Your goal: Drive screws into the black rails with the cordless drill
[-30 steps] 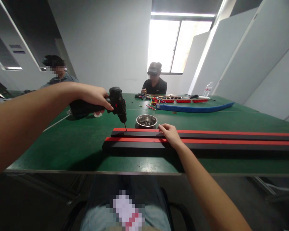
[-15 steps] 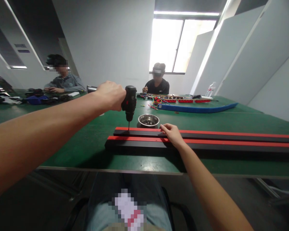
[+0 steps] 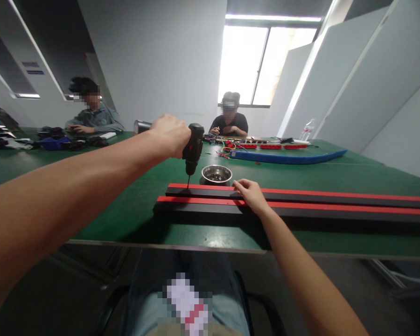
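My left hand point(image 3: 171, 135) is closed around the grip of a black cordless drill point(image 3: 195, 145). The drill points down, its top leaning slightly right. Its thin bit meets the red top of the farther long bar point(image 3: 287, 194), close to that bar's left end. My right hand point(image 3: 250, 193) rests over the two bars, its thumb and finger pinched together by the farther one. Anything between those fingertips is too small to tell. Parallel and closer to me lies the nearer red-and-black bar point(image 3: 203, 211). Just beyond the bars stands a metal bowl point(image 3: 217, 174) with small dark pieces in it.
A long blue strip point(image 3: 287, 157) lies farther back, before wires and red parts point(image 3: 255, 146). A plastic bottle point(image 3: 307, 129) stands at the far right. Two people sit across the green table point(image 3: 126, 219). Dark items and a blue tray point(image 3: 56, 143) are at the left.
The drill's top and my left hand have shifted slightly right, tilting the drill, while its bit stays at the same spot. My right hand has stayed put. The person opposite shows a second hand.
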Available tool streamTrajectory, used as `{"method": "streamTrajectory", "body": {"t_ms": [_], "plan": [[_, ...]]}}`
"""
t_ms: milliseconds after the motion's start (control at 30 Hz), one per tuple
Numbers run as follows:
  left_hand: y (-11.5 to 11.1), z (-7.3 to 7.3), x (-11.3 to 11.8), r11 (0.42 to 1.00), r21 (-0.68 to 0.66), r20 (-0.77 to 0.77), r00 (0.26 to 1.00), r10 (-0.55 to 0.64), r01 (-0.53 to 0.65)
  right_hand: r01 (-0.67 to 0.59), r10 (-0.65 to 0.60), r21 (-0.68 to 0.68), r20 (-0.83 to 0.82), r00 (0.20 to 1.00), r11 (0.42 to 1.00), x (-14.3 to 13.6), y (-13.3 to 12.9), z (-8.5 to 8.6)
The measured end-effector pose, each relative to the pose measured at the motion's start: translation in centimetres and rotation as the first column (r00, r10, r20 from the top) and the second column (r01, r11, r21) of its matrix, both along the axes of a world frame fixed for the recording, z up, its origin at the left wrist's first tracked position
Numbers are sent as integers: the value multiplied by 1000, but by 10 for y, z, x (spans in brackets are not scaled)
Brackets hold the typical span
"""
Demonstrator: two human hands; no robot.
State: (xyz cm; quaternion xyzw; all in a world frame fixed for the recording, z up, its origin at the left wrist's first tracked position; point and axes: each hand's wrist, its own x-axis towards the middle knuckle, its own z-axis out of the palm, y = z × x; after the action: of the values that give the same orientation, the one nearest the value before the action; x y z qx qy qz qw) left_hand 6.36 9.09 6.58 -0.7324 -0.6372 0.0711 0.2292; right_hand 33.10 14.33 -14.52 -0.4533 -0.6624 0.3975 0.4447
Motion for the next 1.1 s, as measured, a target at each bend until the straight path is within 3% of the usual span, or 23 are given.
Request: {"method": "streamTrajectory", "body": {"t_ms": [233,367,467,600,733,933,1000,1100], "plan": [[0,-3,-3,1000,11,17,1000,2,-2,11,-12,42,29,1000,999,1,1,-2],[1,-1,-12,999,12,23,999,35,-35,-23,23,-18,9,1000,1000,0,3,-3],[-2,7,-26,986,-158,80,995,61,-48,-44,53,-88,104,993,995,-1,13,5],[-14,13,-51,893,-449,317,939,133,25,-31,53,-87,256,965,996,-12,42,23],[-33,-5,-73,896,-442,474,859,195,40,-30,60,-79,421,905,996,-41,76,35],[-55,-40,-104,958,-286,752,624,211,20,43,-48,24,671,740,999,-76,116,36],[-61,-47,-113,968,-251,776,598,202,-1,36,-43,25,680,732,999,-83,125,31],[-66,-58,-122,977,-195,782,589,206,-83,-80,63,-4,654,754,997,-93,133,17]]}}
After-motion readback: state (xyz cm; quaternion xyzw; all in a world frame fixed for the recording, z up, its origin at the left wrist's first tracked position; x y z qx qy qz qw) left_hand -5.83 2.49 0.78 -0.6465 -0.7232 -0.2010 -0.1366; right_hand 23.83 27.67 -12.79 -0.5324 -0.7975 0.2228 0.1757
